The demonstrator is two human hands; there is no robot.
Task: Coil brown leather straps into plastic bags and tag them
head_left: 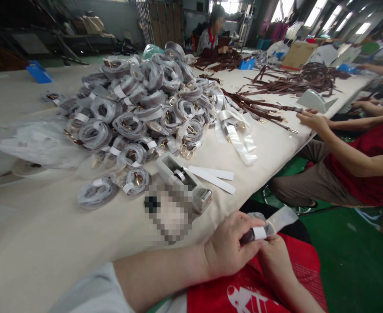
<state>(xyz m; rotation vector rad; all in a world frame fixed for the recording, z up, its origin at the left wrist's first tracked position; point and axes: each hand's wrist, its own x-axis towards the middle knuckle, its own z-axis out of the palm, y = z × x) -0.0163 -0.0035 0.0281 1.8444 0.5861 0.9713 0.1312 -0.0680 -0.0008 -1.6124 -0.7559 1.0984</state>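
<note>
Above my red apron [219, 293], a coiled strap [248, 236] in clear film is held between my hands. A white paper band [259, 233] goes round it, and a loose flap of film [284, 218] sticks out to the right. My left hand [227, 245] grips the coil from the left, thumb below and fingers above. Closed on the coil's lower right side is my right hand [276, 254], its fingertips partly hidden. On the table nearby stand a grey tape dispenser [199, 193] and white paper strips [215, 177].
A big heap of wrapped coiled straps [139, 104] covers the table's middle. Clear plastic bags [41, 143] lie left, film strips [238, 139] right. Brown straps [259, 108] spread farther back. A co-worker in red [367, 161] sits at right; another person [209, 39] sits behind the heap.
</note>
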